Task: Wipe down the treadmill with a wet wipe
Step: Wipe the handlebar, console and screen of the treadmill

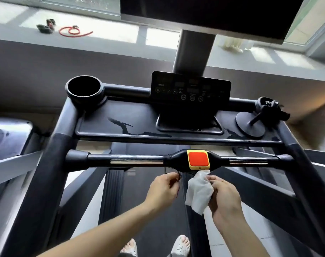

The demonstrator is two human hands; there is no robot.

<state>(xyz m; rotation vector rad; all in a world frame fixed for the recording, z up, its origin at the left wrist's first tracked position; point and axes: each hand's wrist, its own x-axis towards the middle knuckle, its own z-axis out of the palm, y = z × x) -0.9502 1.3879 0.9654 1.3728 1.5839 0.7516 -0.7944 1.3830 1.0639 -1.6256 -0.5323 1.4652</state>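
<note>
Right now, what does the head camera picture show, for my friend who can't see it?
A person's right hand holds a white wet wipe just below the treadmill's red stop button, while the left hand pinches a thin black cord. Wet streaks mark the tray above.

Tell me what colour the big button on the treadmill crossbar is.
Red button in a yellow frame, head view.

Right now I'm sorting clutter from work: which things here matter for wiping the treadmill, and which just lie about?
Job:
wet wipe, held by right hand
left hand, pinching a thin cord
front handlebar
console tray

Lying about:
red cord on the sill
dark items beside it
</note>
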